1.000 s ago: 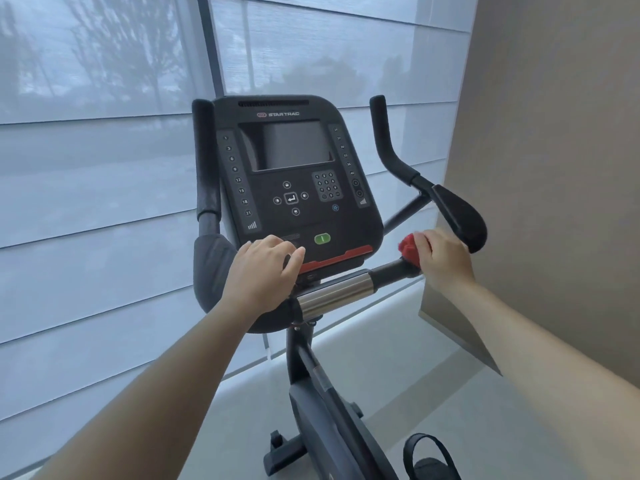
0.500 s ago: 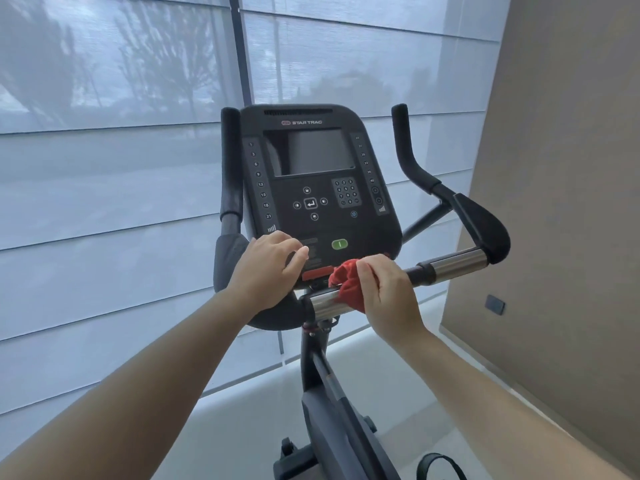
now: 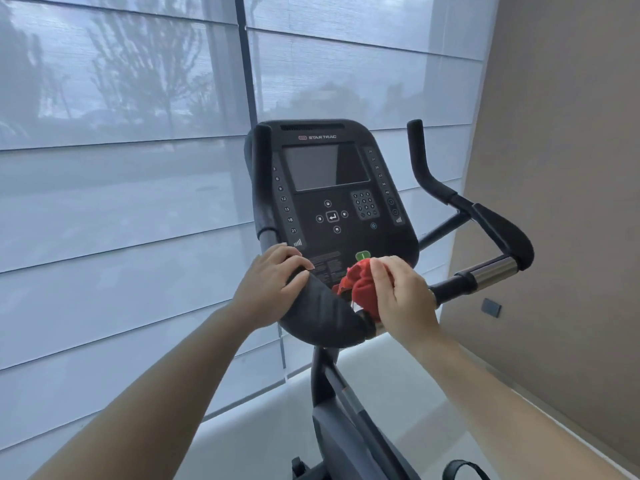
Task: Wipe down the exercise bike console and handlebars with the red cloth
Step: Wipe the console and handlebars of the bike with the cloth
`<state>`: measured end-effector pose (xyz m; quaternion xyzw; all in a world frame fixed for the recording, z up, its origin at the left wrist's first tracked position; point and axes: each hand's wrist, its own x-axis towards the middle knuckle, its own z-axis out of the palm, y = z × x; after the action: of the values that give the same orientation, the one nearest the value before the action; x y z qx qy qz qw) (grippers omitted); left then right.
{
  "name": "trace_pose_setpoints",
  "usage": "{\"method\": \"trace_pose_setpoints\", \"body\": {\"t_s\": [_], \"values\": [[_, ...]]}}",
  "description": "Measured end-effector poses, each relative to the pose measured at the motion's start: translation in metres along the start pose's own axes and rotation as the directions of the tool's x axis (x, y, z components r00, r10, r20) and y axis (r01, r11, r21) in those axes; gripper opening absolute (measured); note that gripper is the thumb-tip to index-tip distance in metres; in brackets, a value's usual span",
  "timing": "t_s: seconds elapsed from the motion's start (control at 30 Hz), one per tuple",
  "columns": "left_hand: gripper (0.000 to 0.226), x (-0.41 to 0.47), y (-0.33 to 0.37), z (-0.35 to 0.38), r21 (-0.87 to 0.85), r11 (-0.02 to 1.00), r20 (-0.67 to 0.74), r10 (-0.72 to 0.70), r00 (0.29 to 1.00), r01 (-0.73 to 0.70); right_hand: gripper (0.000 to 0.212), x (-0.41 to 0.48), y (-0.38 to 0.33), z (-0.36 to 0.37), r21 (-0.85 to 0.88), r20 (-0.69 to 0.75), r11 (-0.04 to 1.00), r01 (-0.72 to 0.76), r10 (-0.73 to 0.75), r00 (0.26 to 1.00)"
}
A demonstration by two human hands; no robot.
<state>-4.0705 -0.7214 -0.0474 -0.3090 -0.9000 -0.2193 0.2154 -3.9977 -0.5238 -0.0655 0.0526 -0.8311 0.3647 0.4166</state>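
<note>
The black exercise bike console (image 3: 332, 188) stands in front of me with its dark screen and keypad. My right hand (image 3: 401, 296) grips the bunched red cloth (image 3: 358, 287) against the bar at the console's lower edge, just below the green button. My left hand (image 3: 273, 284) holds the padded left handlebar (image 3: 322, 317), fingers curled over its top. The right handlebar (image 3: 491, 233) with its chrome section (image 3: 493, 271) is bare, well to the right of both hands. The upright left grip (image 3: 261, 181) rises beside the console.
A shaded window (image 3: 121, 168) fills the left and back. A beige wall (image 3: 561, 202) runs close along the right, with a small dark plate (image 3: 490, 307) on it. The bike frame (image 3: 346, 420) and a pedal strap (image 3: 464, 469) are below.
My right hand has slid the red cloth leftward along the bar, from near the right elbow pad to the middle under the console. My left hand stayed on the left handlebar.
</note>
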Motion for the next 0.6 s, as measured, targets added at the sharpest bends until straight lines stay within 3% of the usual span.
{"method": "trace_pose_setpoints", "body": {"t_s": [0.1, 0.17, 0.23, 0.43, 0.6], "values": [[0.049, -0.003, -0.018, -0.009, 0.047, 0.994, 0.062, 0.093, 0.994, -0.096, 0.034, -0.007, -0.027, 0.017, -0.021, 0.065, 1.0, 0.017, -0.016, 0.998], [0.051, -0.005, -0.029, -0.013, 0.076, 0.986, 0.103, 0.138, 0.985, -0.146, 0.04, -0.021, -0.036, 0.03, -0.236, 0.17, 0.968, 0.092, -0.052, 0.984], [0.049, -0.006, -0.034, -0.012, 0.03, 0.983, 0.095, 0.177, 0.98, -0.181, 0.045, -0.029, -0.037, 0.032, -0.329, 0.206, 0.939, 0.098, -0.029, 0.978], [0.034, -0.004, -0.041, -0.003, -0.096, 0.962, -0.007, 0.254, 0.967, -0.254, 0.035, -0.069, -0.043, 0.037, -0.408, 0.081, 0.905, 0.122, -0.097, 0.992], [0.039, -0.002, -0.044, 0.0, -0.156, 0.95, -0.025, 0.27, 0.963, -0.27, 0.031, -0.051, -0.058, 0.046, -0.348, 0.01, 0.937, 0.017, -0.015, 1.0]]}}
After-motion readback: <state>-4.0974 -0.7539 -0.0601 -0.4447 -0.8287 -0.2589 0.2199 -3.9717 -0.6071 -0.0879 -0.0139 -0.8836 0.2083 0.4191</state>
